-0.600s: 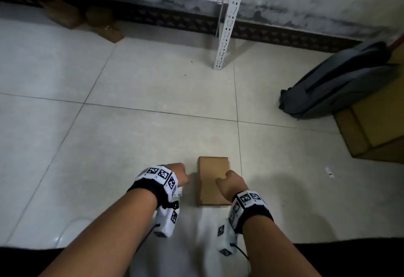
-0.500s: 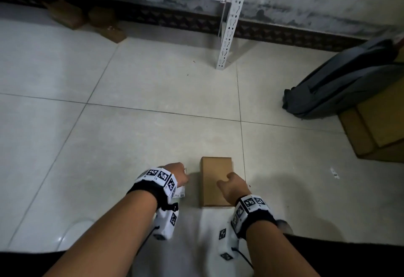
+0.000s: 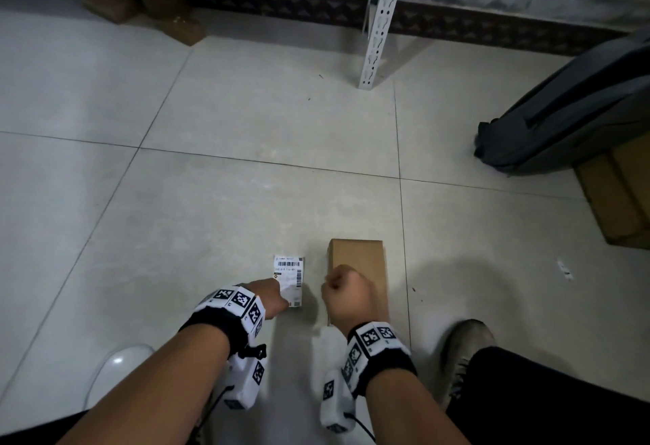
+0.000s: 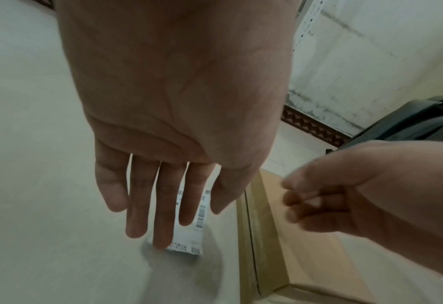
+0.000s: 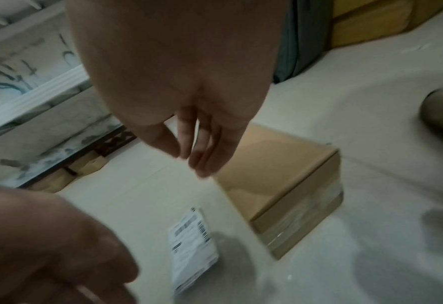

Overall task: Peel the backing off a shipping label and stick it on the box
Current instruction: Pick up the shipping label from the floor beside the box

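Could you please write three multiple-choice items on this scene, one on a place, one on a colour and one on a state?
1. Where does the label lie?
A. On top of the box
B. On the floor, left of the box
C. On the backpack

2. What colour is the box?
A. Brown
B. Blue
C. White

3. How are the fingers of the left hand?
A. Curled into a fist
C. Pinching the box
B. Straight, over the label

Answers:
1. B, since the head view shows the label flat on the floor tile, beside the box and apart from it.
2. A, since the box is plain brown cardboard in all three views.
3. B, since the left wrist view shows the fingers stretched out with the label under them; whether they touch it cannot be told.
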Demonstrator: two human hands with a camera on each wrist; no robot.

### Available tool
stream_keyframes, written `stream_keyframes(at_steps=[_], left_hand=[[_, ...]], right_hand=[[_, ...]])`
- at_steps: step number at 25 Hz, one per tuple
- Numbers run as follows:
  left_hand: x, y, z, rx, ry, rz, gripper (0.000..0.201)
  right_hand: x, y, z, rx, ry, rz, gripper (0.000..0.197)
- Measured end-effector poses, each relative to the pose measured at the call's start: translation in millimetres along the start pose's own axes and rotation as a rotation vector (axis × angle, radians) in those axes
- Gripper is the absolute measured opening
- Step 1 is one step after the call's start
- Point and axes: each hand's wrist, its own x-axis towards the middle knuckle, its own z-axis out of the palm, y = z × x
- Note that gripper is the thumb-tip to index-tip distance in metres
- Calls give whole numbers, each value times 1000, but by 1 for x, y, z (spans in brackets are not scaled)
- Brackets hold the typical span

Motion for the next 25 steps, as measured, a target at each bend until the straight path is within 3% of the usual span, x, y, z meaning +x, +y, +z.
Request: stream_keyframes(at_steps=[3,5,9,11,14,17,21,25], left_hand=[[3,-8,6,-57,-12,-32,16],[4,-15,11,-97,-23,-39,16],[22,-38,25,-186,-59,-73,21],[31,-46,30,-202,-60,-90,19],[52,-52,42,-308,-29,-79,32],[91,-63,67,-475,-25,-52,42],[99,-54,72,-746,51,-86,25],[84,-41,59,-967,122,-92,20]], right_hand=[[8,-11,34,-68,-236,33,34],[16,-12,57,-16,-354,116,27],[40,2,107,-14,-393,190,32],[50,9,116,17,-349,253,30],[70,23,125,126,-291,400,32],[81,24,132,218,-293,419,34],[84,22,133,255,-247,401,22],[84,25,133,426,-65,451,13]])
